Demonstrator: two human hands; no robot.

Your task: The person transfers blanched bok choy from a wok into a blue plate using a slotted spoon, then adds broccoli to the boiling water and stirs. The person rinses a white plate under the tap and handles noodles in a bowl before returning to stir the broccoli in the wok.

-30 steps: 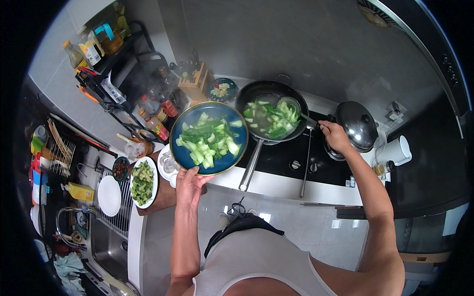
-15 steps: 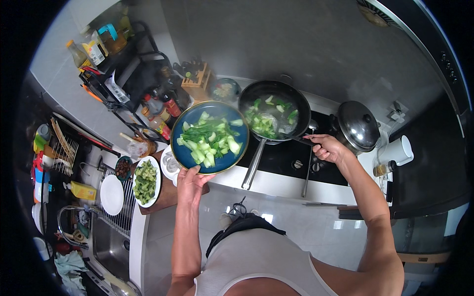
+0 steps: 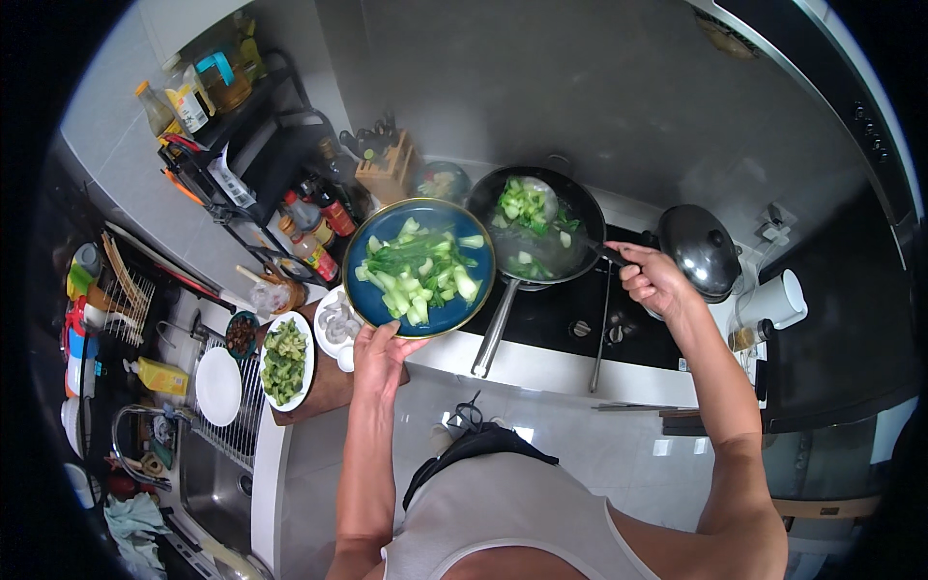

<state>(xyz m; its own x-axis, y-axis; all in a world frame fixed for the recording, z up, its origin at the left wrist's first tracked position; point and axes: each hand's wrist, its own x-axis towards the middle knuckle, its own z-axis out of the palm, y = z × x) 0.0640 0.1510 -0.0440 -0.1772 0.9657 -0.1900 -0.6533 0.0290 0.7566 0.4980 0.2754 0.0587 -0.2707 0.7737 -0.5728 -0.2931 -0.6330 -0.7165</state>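
Observation:
My left hand (image 3: 380, 354) grips the near rim of a blue plate (image 3: 447, 315) with a gold edge. Chopped leafy greens (image 3: 414, 271) lie heaped on it, just left of the wok. In my right hand (image 3: 651, 279) is the black handle of a skimmer (image 3: 550, 201), whose round metal head is inside the dark wok (image 3: 586, 211). A clump of bright greens (image 3: 521, 204) rests on the skimmer's head. More pieces lie in the steaming liquid at the wok's near side. The wok's long metal handle (image 3: 497, 329) points toward me.
Right of the wok stands a lidded pot (image 3: 698, 253), with a white jug (image 3: 775, 302) beyond. A white plate of chopped green vegetables (image 3: 286, 362) and a bowl of shrimp-like pieces (image 3: 336, 324) sit on the board at left. A knife block (image 3: 389, 172) stands behind my plate.
The skimmer's head has moved to the far left of the wok and now carries the clump of greens. My right hand has shifted slightly; the blue plate has moved a little right.

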